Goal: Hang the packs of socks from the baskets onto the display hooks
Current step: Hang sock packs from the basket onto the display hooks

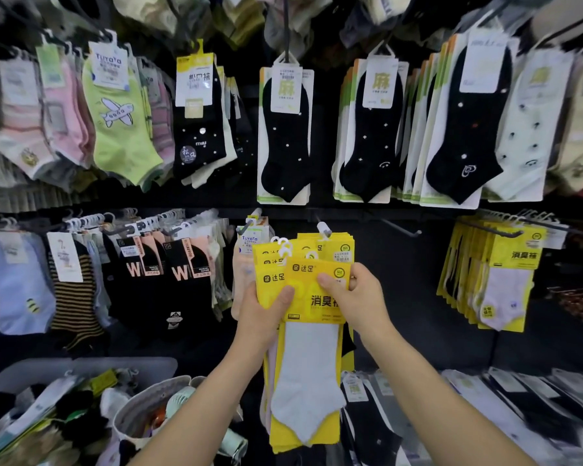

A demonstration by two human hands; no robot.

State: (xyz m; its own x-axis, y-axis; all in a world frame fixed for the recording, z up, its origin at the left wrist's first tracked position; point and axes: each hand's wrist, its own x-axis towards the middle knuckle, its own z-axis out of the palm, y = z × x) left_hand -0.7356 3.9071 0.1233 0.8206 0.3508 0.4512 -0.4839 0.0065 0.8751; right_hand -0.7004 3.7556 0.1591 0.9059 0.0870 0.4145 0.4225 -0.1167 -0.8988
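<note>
I hold a fanned bunch of yellow sock packs (306, 344) with white socks in front of the lower display row. My left hand (266, 306) grips the bunch from the left, thumb on the yellow card. My right hand (354, 295) pinches the front pack's upper right corner. The packs' white hangers (285, 247) stick up at the top. More yellow packs hang on a hook (323, 230) right behind the bunch. A bare display hook (401, 228) juts out to the right. A grey basket (91, 366) with mixed sock packs sits at lower left.
A matching row of yellow packs (492, 277) hangs at right. Black dotted socks (285, 136) fill the upper hooks, striped and black packs (128, 274) the left lower row. A woven basket (155, 401) stands beside the grey one. Black sock packs (519, 405) lie at lower right.
</note>
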